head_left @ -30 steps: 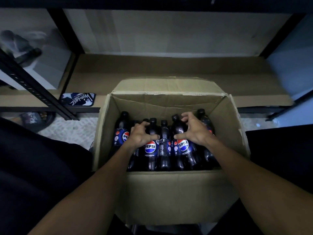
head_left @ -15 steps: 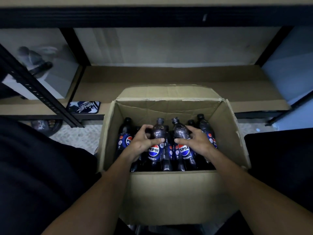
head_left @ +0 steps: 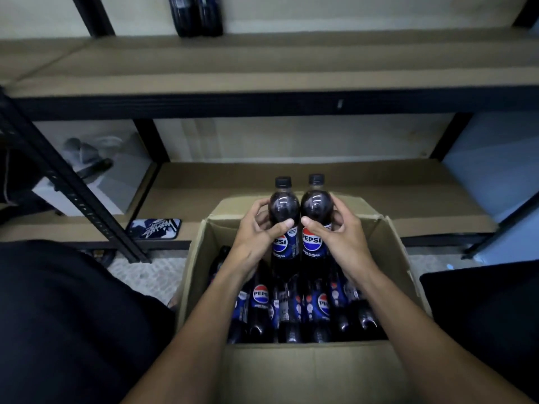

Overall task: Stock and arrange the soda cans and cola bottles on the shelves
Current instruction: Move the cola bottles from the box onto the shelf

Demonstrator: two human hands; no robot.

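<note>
My left hand (head_left: 258, 234) grips one dark Pepsi cola bottle (head_left: 283, 208) by its body, upright above the open cardboard box (head_left: 309, 371). My right hand (head_left: 339, 233) grips a second Pepsi bottle (head_left: 316, 207) right beside it, the two bottles touching. Several more cola bottles (head_left: 294, 307) stand packed in the box below my wrists. The lower shelf (head_left: 379, 185) lies just behind the box. On the upper shelf (head_left: 262, 65), two dark bottles (head_left: 197, 16) stand at the back, cut off by the frame's top edge.
A black slanted shelf post (head_left: 73, 193) crosses the left side. A small dark printed pad (head_left: 154, 228) lies on the lower shelf's front left. A grey box with dark items (head_left: 96, 170) sits in the left bay. Dark clothing fills both lower corners.
Both hands have lifted their bottles up out of the box, side by side. The view has tilted upward, bringing the upper shelf and its bottles into sight.
</note>
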